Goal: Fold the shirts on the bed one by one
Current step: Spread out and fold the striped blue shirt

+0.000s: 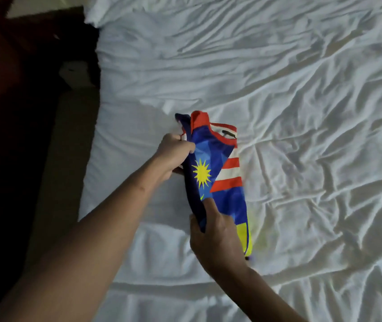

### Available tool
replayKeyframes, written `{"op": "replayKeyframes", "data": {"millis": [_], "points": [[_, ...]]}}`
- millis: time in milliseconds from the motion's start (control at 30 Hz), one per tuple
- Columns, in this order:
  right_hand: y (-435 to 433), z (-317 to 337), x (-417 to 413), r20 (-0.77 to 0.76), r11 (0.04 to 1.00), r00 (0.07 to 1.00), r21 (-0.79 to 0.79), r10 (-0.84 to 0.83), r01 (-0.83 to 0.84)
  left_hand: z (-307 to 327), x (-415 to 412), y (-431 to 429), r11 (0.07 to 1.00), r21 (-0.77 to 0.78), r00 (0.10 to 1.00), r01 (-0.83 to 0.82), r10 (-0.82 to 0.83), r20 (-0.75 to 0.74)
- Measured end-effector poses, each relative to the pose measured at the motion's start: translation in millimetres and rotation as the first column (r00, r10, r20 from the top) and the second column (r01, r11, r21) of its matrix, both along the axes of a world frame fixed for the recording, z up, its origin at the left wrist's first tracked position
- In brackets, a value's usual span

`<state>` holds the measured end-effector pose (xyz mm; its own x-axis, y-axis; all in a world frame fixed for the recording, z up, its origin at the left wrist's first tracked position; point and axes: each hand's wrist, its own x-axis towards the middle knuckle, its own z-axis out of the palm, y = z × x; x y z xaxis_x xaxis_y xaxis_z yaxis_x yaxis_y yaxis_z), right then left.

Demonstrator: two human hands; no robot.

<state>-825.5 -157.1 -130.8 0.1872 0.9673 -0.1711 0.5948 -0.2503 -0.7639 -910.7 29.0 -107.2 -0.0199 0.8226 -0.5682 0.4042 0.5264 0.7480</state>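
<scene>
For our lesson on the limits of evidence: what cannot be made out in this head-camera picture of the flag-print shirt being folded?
Head view:
Flag-print shirt: the underside, hidden by its own folds.
Left hand: fingertips, curled behind the shirt's dark edge.
Collar label: too small to read.
Bed: cut off at top and right edges, so other shirts unseen.
Dark area left of the bed: too dim.

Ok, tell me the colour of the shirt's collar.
The collar is red; head view.

Blue, red-collared shirt [217, 173], folded narrow, lies on bed [301, 89].
</scene>
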Motion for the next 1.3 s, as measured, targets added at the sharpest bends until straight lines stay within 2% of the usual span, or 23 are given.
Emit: {"op": "replayKeyframes", "data": {"millis": [233, 333, 400, 467, 533, 567, 633, 700, 767, 900, 1033, 1133, 1200, 1300], "points": [[-13, -31, -105, -0.097, 0.967, 0.967, -0.069, 0.237, -0.244, -44, -140, -17, 0.978, -0.097, 0.981, -0.184, 0.177, -0.079], [-18, -47, -113, -0.092, 0.967, 0.966, -0.061, 0.241, -0.247, -72, -171, -30, 0.965, -0.098, 0.968, -0.241, 0.233, -0.094], [-19, -58, -101, -0.043, 0.981, 0.981, -0.029, 0.189, -0.191, -85, -180, -42, 0.941, -0.125, 0.95, -0.313, 0.311, -0.042], [-15, -67, -77, 0.141, 0.996, 0.987, 0.04, 0.071, -0.077, -94, -181, -57, 0.919, -0.184, 0.934, -0.35, 0.358, 0.011], [-8, -74, -45, 0.307, 0.993, 0.945, 0.041, -0.117, 0.11, -106, -174, -77, 0.924, -0.17, 0.94, -0.341, 0.34, -0.04], [-4, -75, -30, 0.331, 0.973, 0.922, -0.04, -0.203, 0.228, -111, -168, -89, 0.935, -0.135, 0.943, -0.327, 0.313, -0.114], [2, -83, -5, 0.298, 0.866, 0.891, -0.267, -0.343, 0.423, -122, -157, -112, 0.952, -0.066, 0.934, -0.298, 0.276, -0.228], [7, -87, 4, 0.241, 0.8, 0.891, -0.396, -0.384, 0.452, -130, -146, -128, 0.96, 0.017, 0.921, -0.278, 0.272, -0.279], [11, -86, 1, 0.199, 0.806, 0.916, -0.435, -0.348, 0.4, -134, -139, -134, 0.959, 0.093, 0.913, -0.267, 0.283, -0.293], [-3, -74, -3, 0.116, 0.843, 0.909, -0.343, -0.4, 0.415, -131, -133, -152, 0.948, 0.161, 0.906, -0.276, 0.312, -0.284], [-48, -72, 8, 0.242, 0.833, 0.923, -0.406, -0.299, 0.377, -124, -140, -190, 0.976, 0.04, 0.9, -0.213, 0.212, -0.381], [-52, -72, 17, 0.336, 0.839, 0.92, -0.425, -0.203, 0.341, -111, -150, -186, 0.988, -0.011, 0.832, -0.157, 0.126, -0.541], [-33, -74, 22, 0.323, 0.892, 0.926, -0.335, -0.195, 0.304, -102, -155, -161, 0.982, 0.093, 0.796, -0.166, 0.189, -0.575], [19, -82, 26, 0.201, 0.94, 0.954, -0.214, -0.224, 0.266, -99, -149, -109, 0.957, 0.27, 0.788, -0.1, 0.242, -0.566]]}}
